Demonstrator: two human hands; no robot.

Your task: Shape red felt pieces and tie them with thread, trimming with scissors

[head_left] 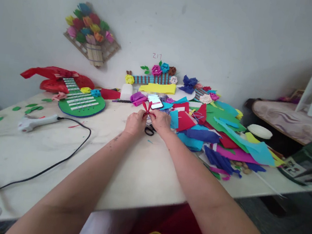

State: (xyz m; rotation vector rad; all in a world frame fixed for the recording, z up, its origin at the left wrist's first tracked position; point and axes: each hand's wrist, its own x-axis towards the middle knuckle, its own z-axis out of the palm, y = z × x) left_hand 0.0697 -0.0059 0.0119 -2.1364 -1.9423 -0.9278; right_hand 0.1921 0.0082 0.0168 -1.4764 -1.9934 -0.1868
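Observation:
Near the middle of the table, my left hand [135, 123] and my right hand [160, 121] meet with closed fingers. Between their fingertips they pinch a small piece of red paper [147, 108] whose narrow strips spread upward. Black-handled scissors [149, 131] lie on the table just below my right hand, their blades partly hidden by it. Beyond my fingers sits a phone [156, 102] with a lit screen. Sheets and scraps of coloured crepe paper, among them a red piece [186, 121], are heaped to the right of my right hand.
A glue gun [38, 122] with a black cord lies left. Behind it are a green guitar-shaped craft [81, 104], cut green leaves [31, 108] and a red plastic bag [59, 75]. Paper roses [163, 69] stand against the wall. A large glass jar [310, 163] is at the right edge.

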